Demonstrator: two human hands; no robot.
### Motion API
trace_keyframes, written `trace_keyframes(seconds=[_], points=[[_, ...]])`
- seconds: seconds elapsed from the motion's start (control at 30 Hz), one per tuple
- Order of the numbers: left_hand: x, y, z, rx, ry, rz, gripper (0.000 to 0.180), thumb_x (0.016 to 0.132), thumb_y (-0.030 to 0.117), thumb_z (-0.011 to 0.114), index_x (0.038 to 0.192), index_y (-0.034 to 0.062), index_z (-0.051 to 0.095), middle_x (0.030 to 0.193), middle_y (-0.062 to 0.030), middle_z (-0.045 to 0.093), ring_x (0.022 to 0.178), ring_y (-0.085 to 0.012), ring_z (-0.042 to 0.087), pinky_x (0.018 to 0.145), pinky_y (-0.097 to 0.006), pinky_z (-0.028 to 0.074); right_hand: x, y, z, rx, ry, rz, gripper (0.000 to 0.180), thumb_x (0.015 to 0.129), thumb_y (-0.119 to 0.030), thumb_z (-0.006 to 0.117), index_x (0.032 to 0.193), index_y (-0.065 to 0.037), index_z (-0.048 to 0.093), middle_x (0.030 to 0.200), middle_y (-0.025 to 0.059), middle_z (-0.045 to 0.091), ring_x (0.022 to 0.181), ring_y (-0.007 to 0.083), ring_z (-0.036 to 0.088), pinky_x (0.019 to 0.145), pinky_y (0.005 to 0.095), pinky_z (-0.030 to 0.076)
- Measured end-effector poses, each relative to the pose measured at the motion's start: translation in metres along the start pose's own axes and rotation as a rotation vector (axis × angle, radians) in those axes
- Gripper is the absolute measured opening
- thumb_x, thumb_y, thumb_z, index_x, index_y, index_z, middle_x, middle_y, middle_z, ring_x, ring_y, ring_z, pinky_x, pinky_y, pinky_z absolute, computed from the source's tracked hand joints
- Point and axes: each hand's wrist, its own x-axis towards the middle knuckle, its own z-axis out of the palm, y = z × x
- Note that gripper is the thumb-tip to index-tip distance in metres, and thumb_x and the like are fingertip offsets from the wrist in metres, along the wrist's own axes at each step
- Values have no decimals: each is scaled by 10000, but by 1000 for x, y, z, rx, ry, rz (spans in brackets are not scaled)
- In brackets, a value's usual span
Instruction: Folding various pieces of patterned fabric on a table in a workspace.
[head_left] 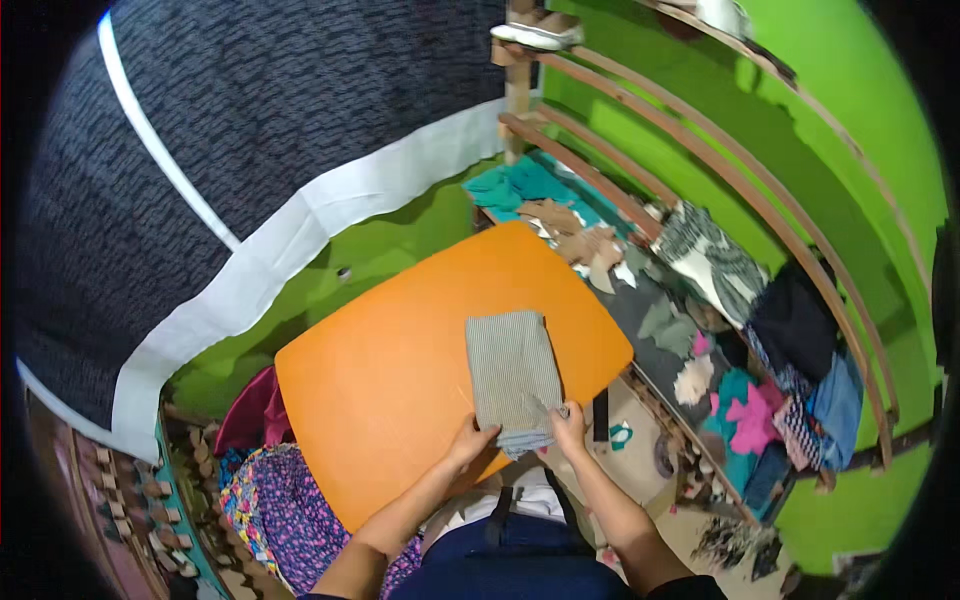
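A folded stack of grey-and-cream striped cloth [513,365] lies on the orange tabletop [390,365], close to its near edge. My left hand [472,441] is closed on the cloth's near left corner, thumb toward the fabric. At the near right corner is my right hand [568,428], its fingers pinched together. A thin grey pointed tool [537,404] juts from them over the cloth; it may be scissors, but it is too small to tell. Bluish layers of fabric [524,441] show below the striped cloth, between my hands.
Fabric scraps [590,248] and heaped clothes [745,410] cover a low bench on the right. Wooden rails [720,150] run above it, with a shoe [538,32] on top. A flowered cloth [300,510] bulges beside the table's left side. More scraps [735,545] lie on the floor.
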Motion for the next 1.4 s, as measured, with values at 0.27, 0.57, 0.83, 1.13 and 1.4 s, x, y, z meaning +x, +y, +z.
trace_keyframes(seconds=[0.27,0.57,0.83,1.13,1.4], points=[[2,17,2,-299,-78,-87,448,812,150,522,1177,-51,356,1111,-158,505,995,-244,510,838,-360,434,-24,-40,-23,673,-104,489,114,757,-57,546,830,-22,465,726,34,498,630,114,475,543,257,377],[2,73,33,-284,-156,-39,420,785,80,447,1194,59,353,1041,-99,514,918,-212,519,782,-334,436,-7,-75,-48,1037,-73,483,172,803,-58,542,940,-57,437,904,55,527,823,145,517,715,288,434],[29,187,128,-97,-288,313,485,770,55,456,1238,30,331,1109,-110,486,1009,-190,466,881,-293,357,77,-124,-142,987,158,104,188,805,-50,538,921,-77,392,883,55,507,803,132,510,688,278,456],[113,260,258,65,-499,483,499,764,70,482,1242,17,349,1050,-89,532,932,-163,501,822,-259,387,167,-126,-246,1008,316,-81,152,822,-29,522,869,-76,385,813,21,514,691,81,485,607,213,407],[170,291,366,367,-473,644,611,755,126,521,1312,44,283,1126,-134,524,952,-187,513,829,-273,391,238,-57,-306,450,683,-256,183,831,-126,549,902,-15,421,899,75,520,811,138,477,717,271,384]])
